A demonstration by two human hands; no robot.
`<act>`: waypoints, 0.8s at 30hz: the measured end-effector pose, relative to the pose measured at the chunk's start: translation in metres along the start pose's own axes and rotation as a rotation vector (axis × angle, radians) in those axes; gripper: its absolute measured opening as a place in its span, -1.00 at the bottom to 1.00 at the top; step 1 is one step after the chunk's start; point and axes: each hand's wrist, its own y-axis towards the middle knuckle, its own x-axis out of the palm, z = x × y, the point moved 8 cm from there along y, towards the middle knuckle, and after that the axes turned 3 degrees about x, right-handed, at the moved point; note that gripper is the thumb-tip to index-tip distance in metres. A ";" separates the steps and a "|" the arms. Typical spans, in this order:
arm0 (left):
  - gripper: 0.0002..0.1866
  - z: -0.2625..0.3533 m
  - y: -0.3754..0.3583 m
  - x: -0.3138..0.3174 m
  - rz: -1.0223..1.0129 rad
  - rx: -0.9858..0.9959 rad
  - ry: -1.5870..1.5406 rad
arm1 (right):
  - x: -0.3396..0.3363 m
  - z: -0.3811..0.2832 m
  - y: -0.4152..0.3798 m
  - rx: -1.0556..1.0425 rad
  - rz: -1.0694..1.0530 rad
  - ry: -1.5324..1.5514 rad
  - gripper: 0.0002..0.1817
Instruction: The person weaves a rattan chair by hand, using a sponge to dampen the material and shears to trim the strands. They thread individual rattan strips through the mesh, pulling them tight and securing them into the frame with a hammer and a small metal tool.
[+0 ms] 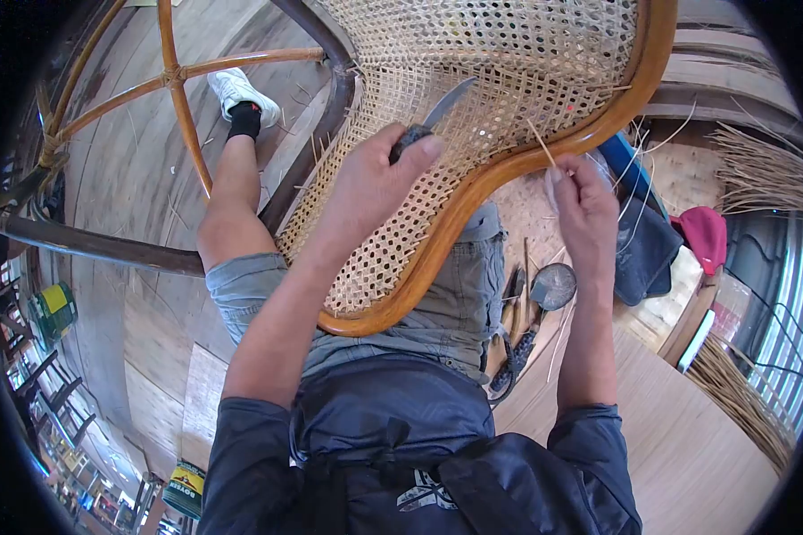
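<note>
My left hand [370,183] is wrapped round the dark handle of a knife [451,102], its curved blade pointing up and to the right over the woven cane panel [393,209]. Between the fingertips of my right hand [584,201] is pinched a thin rattan strip [539,138], slanting up and left past the frame. The panel belongs to a chair, whose curved brown rattan frame [451,214] lies across my lap. Short strip ends stick out along the panel's edges.
Right of my lap lie scissors [509,361], a round grey object [555,285] and a dark cloth [642,254]. Beyond are a red cap [700,236] and bundles of rattan strips [767,165]. Dark chair poles [98,245] cross on the left. Paint cans [185,489] stand below.
</note>
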 end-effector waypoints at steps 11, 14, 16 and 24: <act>-0.61 0.056 0.080 0.007 0.070 0.553 0.566 | -0.020 -0.036 0.061 -0.165 0.217 -0.194 -0.84; -0.62 0.065 0.094 0.011 0.010 0.510 0.770 | -0.017 -0.037 0.070 -0.217 0.193 -0.243 -0.83; -0.62 0.069 0.097 0.013 0.013 0.509 0.850 | -0.016 -0.035 0.077 -0.236 0.194 -0.311 -0.82; -0.76 0.093 0.094 0.015 -0.037 0.537 1.012 | -0.005 -0.037 0.081 -0.269 0.234 -0.626 -0.79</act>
